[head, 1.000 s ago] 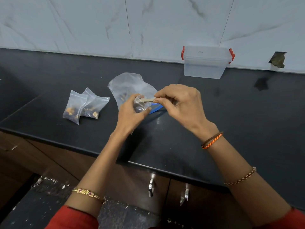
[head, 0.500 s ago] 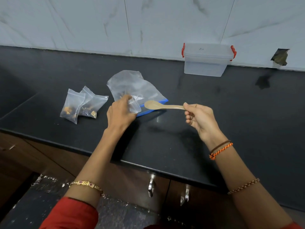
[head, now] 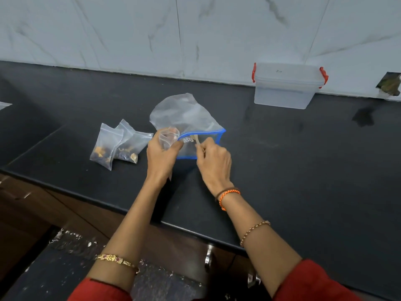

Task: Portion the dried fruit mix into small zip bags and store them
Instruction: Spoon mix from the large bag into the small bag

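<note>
Hiding spoon [head: 196,140] bowl: big bag [head: 191,120]; right hand [head: 213,161] grips handle.

Home kitchen — black stone countertop [head: 303,170] against a white marble-look tiled wall [head: 130,29], dark wood cabinets [head: 54,213] with metal handles [head: 208,259] beneath. Clear snap-lid storage box [head: 286,88] with red clips at the back — typical food storage.

Left hand [head: 161,152] around small zip bag [head: 168,137], right hand [head: 213,158] with wooden spoon [head: 196,140] inside big bag [head: 186,118]
</note>
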Available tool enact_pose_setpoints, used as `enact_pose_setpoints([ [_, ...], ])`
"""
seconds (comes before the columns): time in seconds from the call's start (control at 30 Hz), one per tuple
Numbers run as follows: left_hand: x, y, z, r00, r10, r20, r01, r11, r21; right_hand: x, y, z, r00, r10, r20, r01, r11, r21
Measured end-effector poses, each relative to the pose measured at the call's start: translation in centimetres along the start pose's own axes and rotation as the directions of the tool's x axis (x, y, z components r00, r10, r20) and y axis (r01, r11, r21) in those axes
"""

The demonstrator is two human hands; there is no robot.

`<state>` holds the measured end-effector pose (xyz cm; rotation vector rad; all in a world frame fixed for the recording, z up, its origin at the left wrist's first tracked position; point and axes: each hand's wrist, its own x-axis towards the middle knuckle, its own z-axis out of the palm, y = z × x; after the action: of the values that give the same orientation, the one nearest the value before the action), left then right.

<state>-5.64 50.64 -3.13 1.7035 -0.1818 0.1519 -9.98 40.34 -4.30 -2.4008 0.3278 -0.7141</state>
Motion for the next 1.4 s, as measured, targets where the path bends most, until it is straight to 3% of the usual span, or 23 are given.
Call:
enact_pose_setpoints([
  [0.1, 0.2, 0.0, -0.5, 1.0, -0.003, 0.014, 0.004, 0.996, -0.093, 0.8, 0.0, 1.0, 0.989, -0.006, 0.149, 0.03, 0.987, -0.157],
  [0.23, 0.8, -0.3, -1.1, 0.999, -0.025, 0.024, 0.03, 0.974, -0.226, 1.2, 0.0, 0.9, 0.979, -0.055, 0.196, 0.093, 0.977, -0.193],
  [0.33, 1.3, -0.4, -1.5, 0.997, -0.042, 0.062, 0.058, 0.954, -0.294, 0.8, -0.3, 1.0, 0.976, -0.095, 0.196, 0.105, 0.994, -0.042],
  [0.4, 1.7, -0.6, -1.7, 0.995, -0.038, 0.097, 0.066, 0.951, -0.302, 0.4, -0.8, 1.4, 0.976, -0.029, 0.214, -0.007, 0.987, 0.163],
  [0.47, 2.0, -0.6, -1.8, 0.993, -0.03, 0.114, 0.065, 0.948, -0.311, 0.3, -1.3, 1.7, 0.96, 0.138, 0.243, -0.228, 0.89, 0.394],
  [0.57, 2.1, -0.5, -1.8, 0.993, -0.005, 0.121, 0.044, 0.947, -0.319, 0.4, -1.6, 1.2, 0.862, 0.381, 0.334, -0.505, 0.595, 0.625],
  [0.63, 2.2, -0.5, -1.8, 0.993, -0.003, 0.117, 0.04, 0.946, -0.321, 0.5, -1.6, 0.6, 0.808, 0.436, 0.397, -0.58, 0.464, 0.67],
  [0.73, 2.3, -0.4, -1.9, 0.992, 0.024, 0.123, 0.012, 0.96, -0.278, 0.4, -1.5, -0.3, 0.789, 0.446, 0.423, -0.6, 0.409, 0.688],
  [1.1, 1.0, 0.3, -0.9, 0.997, 0.065, 0.038, -0.052, 0.963, -0.265, -0.4, -0.1, -2.9, 0.797, 0.493, 0.348, -0.586, 0.493, 0.643],
  [1.17, 0.9, 0.3, -0.9, 0.998, 0.053, 0.029, -0.042, 0.958, -0.282, -0.3, 0.4, -2.9, 0.816, 0.501, 0.289, -0.559, 0.556, 0.615],
  [1.27, 0.9, 0.2, -0.8, 0.999, 0.037, 0.021, -0.029, 0.957, -0.289, -0.6, 0.9, -2.7, 0.894, 0.421, 0.154, -0.439, 0.756, 0.486],
  [1.33, 0.8, 0.0, -0.7, 1.0, 0.019, 0.021, -0.012, 0.956, -0.293, -1.0, 0.7, -2.4, 0.925, 0.328, 0.189, -0.378, 0.835, 0.4],
  [1.4, 0.7, -0.1, -0.6, 1.0, 0.005, 0.016, 0.0, 0.955, -0.298, -1.5, 0.0, -1.9, 0.92, 0.28, 0.275, -0.377, 0.824, 0.423],
])
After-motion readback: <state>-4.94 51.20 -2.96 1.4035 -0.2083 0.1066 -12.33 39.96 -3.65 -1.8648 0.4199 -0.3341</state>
